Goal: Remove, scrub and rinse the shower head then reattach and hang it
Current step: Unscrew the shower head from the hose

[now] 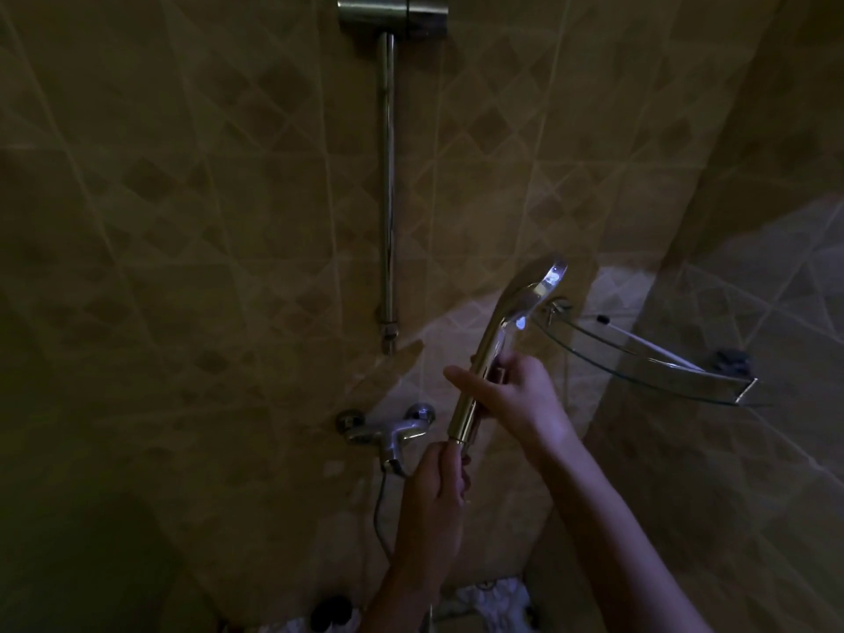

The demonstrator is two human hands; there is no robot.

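Observation:
A chrome shower head [525,294] with a long handle is tilted up to the right in front of the tiled wall. My right hand [511,395] grips the handle at its middle, index finger stretched out to the left. My left hand [440,477] is curled round the bottom end of the handle, where the hose joins; the joint itself is hidden in my fingers. The dark hose [379,509] loops down from the wall mixer tap [388,429]. The slide rail [388,185] stands above, with its holder [392,13] at the top.
A glass corner shelf [648,354] with a metal rim juts out on the right, close to the shower head. Dim tiled walls meet in a corner at right. White patterned cloth [493,600] and a dark round object [331,612] lie at the bottom.

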